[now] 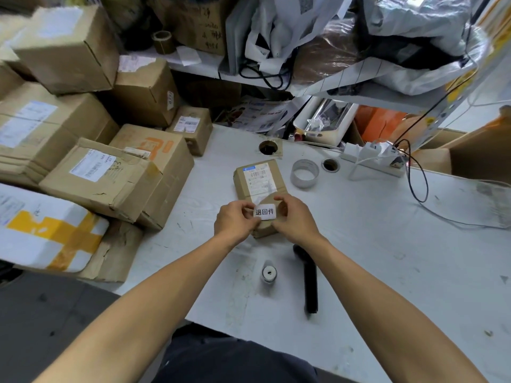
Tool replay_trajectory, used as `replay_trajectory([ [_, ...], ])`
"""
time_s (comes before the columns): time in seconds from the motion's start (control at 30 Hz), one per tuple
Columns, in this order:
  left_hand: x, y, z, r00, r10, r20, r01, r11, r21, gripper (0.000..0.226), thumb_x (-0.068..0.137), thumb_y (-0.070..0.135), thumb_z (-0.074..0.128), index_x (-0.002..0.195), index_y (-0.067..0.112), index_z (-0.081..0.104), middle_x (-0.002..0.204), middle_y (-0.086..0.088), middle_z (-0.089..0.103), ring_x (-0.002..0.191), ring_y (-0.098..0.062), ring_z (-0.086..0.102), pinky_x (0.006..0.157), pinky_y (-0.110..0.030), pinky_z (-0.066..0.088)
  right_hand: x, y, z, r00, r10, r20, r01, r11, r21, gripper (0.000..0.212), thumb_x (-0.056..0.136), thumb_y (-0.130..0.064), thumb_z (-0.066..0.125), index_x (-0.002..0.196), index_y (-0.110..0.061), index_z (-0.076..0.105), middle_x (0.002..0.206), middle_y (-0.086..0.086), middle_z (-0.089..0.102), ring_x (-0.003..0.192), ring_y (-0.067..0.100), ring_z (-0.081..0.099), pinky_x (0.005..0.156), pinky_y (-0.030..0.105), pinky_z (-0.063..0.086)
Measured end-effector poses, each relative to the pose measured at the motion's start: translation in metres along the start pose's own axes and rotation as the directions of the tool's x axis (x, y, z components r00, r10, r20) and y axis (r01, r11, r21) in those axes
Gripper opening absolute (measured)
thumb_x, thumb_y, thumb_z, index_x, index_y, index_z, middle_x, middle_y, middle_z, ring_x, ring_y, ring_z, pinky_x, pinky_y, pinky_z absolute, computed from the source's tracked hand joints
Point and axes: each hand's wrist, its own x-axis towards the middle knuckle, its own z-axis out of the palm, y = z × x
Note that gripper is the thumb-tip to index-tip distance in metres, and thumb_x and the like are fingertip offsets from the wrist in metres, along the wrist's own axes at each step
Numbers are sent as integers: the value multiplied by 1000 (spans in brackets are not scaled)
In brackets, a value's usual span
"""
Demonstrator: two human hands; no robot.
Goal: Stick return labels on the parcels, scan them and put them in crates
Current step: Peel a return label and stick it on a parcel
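Between both hands (pixel 264 217), return label (pixel 265 212) pinched at its ends, over small parcel (pixel 260 183).

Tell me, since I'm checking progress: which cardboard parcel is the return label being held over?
The small parcel alone mid-table, directly under both hands; left hand and right hand pinch the label. The others are stacked at left.

Matt white paper label (pixel 265 212) pinched between my left hand (pixel 235 221) and right hand (pixel 294 217), black print crisp on it. Under it, a small parcel (pixel 260 183) of dull brown cardboard. The table (pixel 387 258) at six o'clock is white, scuffed, faintly grained. Scanner (pixel 308 277) at five o'clock, matt black plastic. Tape roll (pixel 304 173) at one o'clock, glossy, translucent.
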Motion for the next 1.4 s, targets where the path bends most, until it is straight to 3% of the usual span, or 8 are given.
replay_trajectory([
  [0.33,4,-4,5,997,-74,-40,72,996,-48,16,87,40,76,96,32,66,92,7,69,93,-21,67,83,-36,58,-12,10,2,984,173,37,-172,984,-47,70,86,-20,70,150,-22,42,142,12,39,135,31,32,94,21,25],
  [0.53,8,-3,2,972,-226,64,233,960,-158,70,86,32,76,146,18,43,134,-8,62,116,-32,62,96,-38,53,-23,0,12,973,229,42,-228,974,-6,68,88,-21,66,151,-28,39,142,11,31,136,30,28,103,24,28],
  [0.7,2,-12,-3,927,-217,306,332,856,-396,47,92,17,72,136,24,57,109,2,68,97,-23,66,87,-45,60,-40,-14,19,952,305,-29,-304,952,37,72,88,-24,67,152,-30,35,142,10,32,135,29,32,105,30,32],
  [0.9,-2,-4,-14,895,-74,440,307,818,-487,57,93,8,71,145,23,53,105,5,68,92,-9,62,85,-47,61,-62,-29,17,907,366,-207,-355,931,91,75,87,-26,70,151,-34,33,140,7,33,136,26,32,108,37,35],
  [1.03,-9,12,-17,867,28,498,295,776,-557,61,93,-2,66,148,18,49,118,-2,69,95,-14,66,76,-40,63,-86,-34,10,840,430,-332,-333,890,310,78,80,-22,73,148,-31,37,134,4,41,122,21,49,102,46,51],
  [1.1,-16,23,-16,846,89,526,277,769,-576,64,92,-6,65,150,15,47,114,-1,70,96,-16,68,72,-36,63,-103,-30,4,775,482,-408,-298,849,436,75,82,-15,73,147,-25,39,132,4,48,104,10,58,87,33,58],
  [1.2,-33,40,-7,792,191,580,233,783,-576,63,92,-8,64,149,14,47,109,1,71,94,-16,70,73,-35,63,-132,-22,-6,670,569,-477,-280,789,547,67,91,-16,69,150,-17,37,128,2,54,96,6,58,72,11,47],
  [1.4,-87,81,34,689,312,654,153,820,-551,60,93,-6,64,148,14,49,109,3,72,93,-15,70,79,-38,62,-200,-1,-33,490,670,-558,-250,721,646,62,93,-31,70,147,-18,43,132,5,53,109,15,55,85,25,44],
])
